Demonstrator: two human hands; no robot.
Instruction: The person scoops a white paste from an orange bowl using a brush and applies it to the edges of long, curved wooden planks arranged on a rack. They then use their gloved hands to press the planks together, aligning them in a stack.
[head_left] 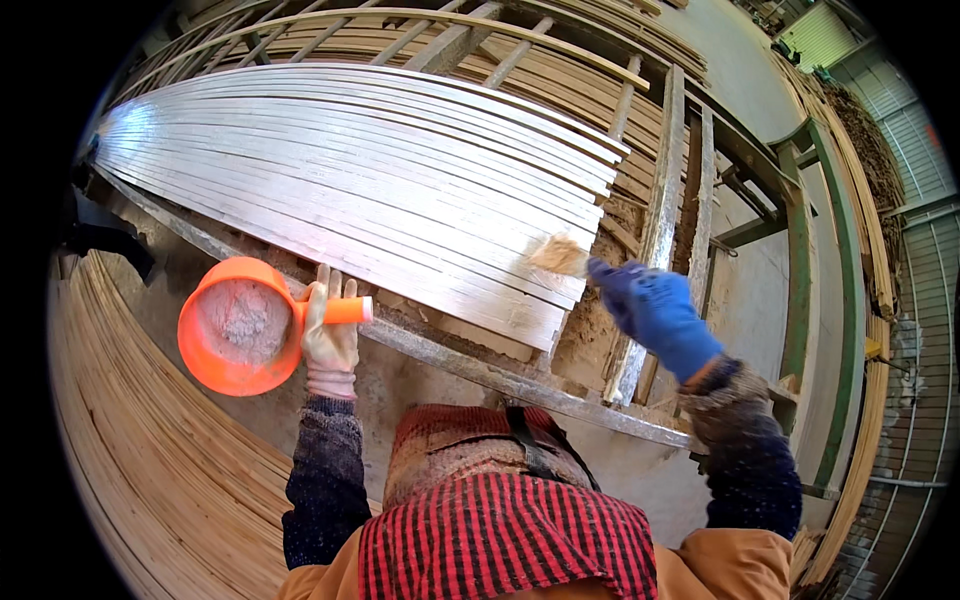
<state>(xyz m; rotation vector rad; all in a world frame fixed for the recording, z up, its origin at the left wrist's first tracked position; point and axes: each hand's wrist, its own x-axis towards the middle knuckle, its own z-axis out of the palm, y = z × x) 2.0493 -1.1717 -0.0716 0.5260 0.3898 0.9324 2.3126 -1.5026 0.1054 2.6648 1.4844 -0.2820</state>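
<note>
In a pale glove, my left hand (pixel 330 335) grips the handle of an orange scoop-like pot (pixel 240 378). Pinkish-white paste or powder (pixel 245 320) fills part of it. My right hand (pixel 655 308), gloved in blue, is closed around a brush with light tan bristles (pixel 560 255). The bristles touch, or hover just over, the near right end of a row of white-coated wooden strips (pixel 360 180). These strips lie side by side on a rack and stretch away to the far left. The brush's handle is hidden in my fist.
A metal rail (pixel 470 378) runs along the rack's near side. Bare wooden strips (pixel 150 430) are stacked at the lower left. Green steel frames (pixel 840 300) stand at the right. A dark-clothed limb (pixel 110 240) of another person shows at the far left.
</note>
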